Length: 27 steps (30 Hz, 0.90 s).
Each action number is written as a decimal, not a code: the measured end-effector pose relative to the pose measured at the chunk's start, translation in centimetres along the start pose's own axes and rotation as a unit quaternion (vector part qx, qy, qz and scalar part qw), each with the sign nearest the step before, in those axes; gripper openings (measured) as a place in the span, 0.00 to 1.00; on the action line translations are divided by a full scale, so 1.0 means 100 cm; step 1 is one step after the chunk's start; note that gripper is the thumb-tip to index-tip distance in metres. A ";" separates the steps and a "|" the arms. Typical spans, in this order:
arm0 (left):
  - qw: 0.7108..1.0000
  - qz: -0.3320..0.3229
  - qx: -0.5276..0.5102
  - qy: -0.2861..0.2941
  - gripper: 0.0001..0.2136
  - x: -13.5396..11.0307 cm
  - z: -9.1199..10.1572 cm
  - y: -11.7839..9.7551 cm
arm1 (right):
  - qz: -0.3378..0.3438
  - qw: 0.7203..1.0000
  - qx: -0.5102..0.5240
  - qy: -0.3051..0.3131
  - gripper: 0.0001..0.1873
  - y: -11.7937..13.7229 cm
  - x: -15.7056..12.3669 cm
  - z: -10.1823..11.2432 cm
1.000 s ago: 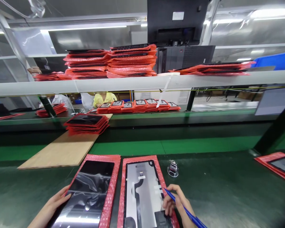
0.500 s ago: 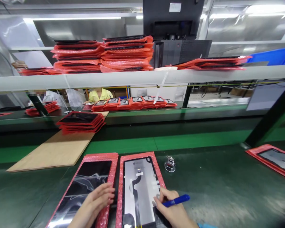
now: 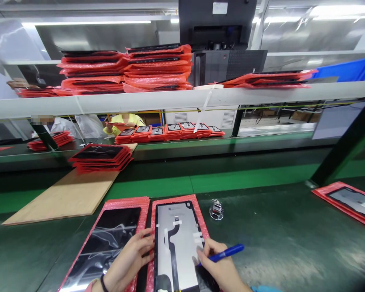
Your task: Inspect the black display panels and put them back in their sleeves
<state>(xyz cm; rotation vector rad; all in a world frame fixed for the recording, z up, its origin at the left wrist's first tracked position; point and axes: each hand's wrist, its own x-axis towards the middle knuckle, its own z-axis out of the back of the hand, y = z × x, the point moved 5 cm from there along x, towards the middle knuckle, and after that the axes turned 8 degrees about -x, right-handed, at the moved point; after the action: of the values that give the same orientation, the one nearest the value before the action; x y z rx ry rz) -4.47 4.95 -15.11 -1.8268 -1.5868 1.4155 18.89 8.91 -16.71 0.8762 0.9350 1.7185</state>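
A blue pen (image 3: 226, 253) is gripped in my right hand (image 3: 216, 263), its lower end over the right side of a silver-backed screen panel (image 3: 182, 243). That panel lies back side up on a pink bubble-wrap sheet (image 3: 200, 215). My left hand (image 3: 136, 253), fingers apart, rests at the sheet's left edge and appears to touch it; nothing is in it. Under and beside that hand lies a glossy black screen panel (image 3: 115, 227) covered with clear film, on more pink wrap. The pen tip is hidden by my fingers.
A small clear-and-metal item (image 3: 216, 210) stands right of the panel. A wooden board (image 3: 61, 194) bears a stack of wrapped panels (image 3: 101, 157). Another wrapped panel (image 3: 349, 200) lies far right. A shelf (image 3: 164, 99) crosses above, holding red-wrapped stacks. A person in yellow (image 3: 130, 119) is behind.
My left hand has moved right, from over the black panel to the edge of the silver panel's wrap. My right hand stays nearly in place with the pen. The view shifts slightly.
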 end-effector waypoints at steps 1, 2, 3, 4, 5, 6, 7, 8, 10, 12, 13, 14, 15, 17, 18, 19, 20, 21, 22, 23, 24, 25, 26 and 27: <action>1.000 -0.003 0.001 0.014 0.11 0.001 -0.008 -0.001 | -0.008 1.000 0.027 0.003 0.21 0.000 0.001 0.000; 0.999 -0.009 0.002 0.032 0.12 0.002 -0.016 -0.001 | -0.014 0.998 0.054 0.008 0.22 -0.001 0.002 -0.001; 0.999 -0.016 0.003 0.051 0.14 0.003 -0.025 0.001 | -0.020 0.997 0.079 0.014 0.23 -0.001 0.002 -0.002; 0.998 -0.023 0.005 0.065 0.16 0.004 -0.033 0.003 | -0.025 0.994 0.100 0.019 0.24 -0.001 0.003 -0.003; 0.997 -0.030 0.007 0.073 0.17 0.005 -0.039 0.006 | -0.029 0.992 0.119 0.023 0.24 -0.001 0.003 -0.004; 0.997 -0.036 0.008 0.073 0.18 0.006 -0.044 0.009 | -0.032 0.990 0.134 0.024 0.25 -0.001 0.003 -0.003; 0.997 -0.044 0.010 0.070 0.18 0.006 -0.046 0.011 | -0.034 0.988 0.146 0.024 0.26 -0.001 0.004 -0.002; 0.996 -0.053 0.013 0.066 0.19 0.007 -0.048 0.013 | -0.034 0.987 0.157 0.023 0.27 0.000 0.004 0.001; 0.995 -0.078 0.018 0.061 0.20 0.006 -0.049 0.010 | -0.032 0.984 0.174 0.011 0.27 0.002 0.005 0.011; 0.993 -0.106 0.024 0.055 0.21 0.004 -0.048 0.001 | -0.030 0.983 0.183 -0.014 0.24 0.005 0.006 0.026; 0.991 -0.119 0.027 0.052 0.21 0.002 -0.049 -0.006 | -0.028 0.981 0.187 -0.030 0.21 0.007 0.007 0.035; 0.990 -0.130 0.030 0.051 0.21 -0.001 -0.049 -0.014 | -0.027 0.979 0.196 -0.048 0.19 0.009 0.007 0.044; 0.988 -0.141 0.031 0.052 0.21 -0.003 -0.051 -0.021 | -0.023 0.975 0.210 -0.064 0.17 0.012 0.008 0.052; 0.985 -0.159 0.032 0.060 0.22 -0.010 -0.055 -0.037 | -0.008 0.965 0.250 -0.083 0.16 0.021 0.010 0.066; 0.983 -0.168 0.032 0.064 0.22 -0.013 -0.058 -0.044 | -0.001 0.959 0.271 -0.086 0.17 0.026 0.011 0.070; 0.981 -0.177 0.032 0.066 0.21 -0.016 -0.060 -0.050 | 0.003 0.954 0.287 -0.085 0.18 0.032 0.012 0.073; 0.980 -0.187 0.032 0.066 0.21 -0.018 -0.062 -0.056 | 0.003 0.952 0.295 -0.081 0.20 0.037 0.014 0.075; 0.978 -0.197 0.033 0.065 0.20 -0.021 -0.064 -0.061 | -0.002 0.953 0.295 -0.075 0.22 0.043 0.015 0.076; 0.976 -0.205 0.032 0.062 0.21 -0.023 -0.066 -0.066 | -0.009 0.955 0.290 -0.066 0.23 0.049 0.016 0.077; 0.975 -0.212 0.029 0.058 0.22 -0.025 -0.067 -0.069 | -0.014 0.957 0.283 -0.054 0.23 0.055 0.017 0.077; 0.974 -0.217 0.024 0.057 0.23 -0.027 -0.069 -0.073 | -0.013 0.960 0.276 -0.040 0.22 0.061 0.018 0.077; 0.974 -0.219 0.016 0.056 0.25 -0.028 -0.071 -0.076 | -0.006 0.962 0.270 -0.028 0.21 0.068 0.019 0.077; 0.974 -0.220 0.009 0.055 0.27 -0.030 -0.073 -0.079 | 0.006 0.964 0.265 -0.019 0.20 0.075 0.019 0.078; 0.974 -0.222 0.003 0.053 0.29 -0.032 -0.074 -0.082 | 0.022 0.965 0.262 -0.017 0.18 0.082 0.020 0.079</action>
<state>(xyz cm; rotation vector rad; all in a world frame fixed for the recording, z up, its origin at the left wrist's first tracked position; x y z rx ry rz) -2.49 7.27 -4.08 -1.3949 -1.7895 1.0980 21.96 10.29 -5.65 1.2697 1.3879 1.5040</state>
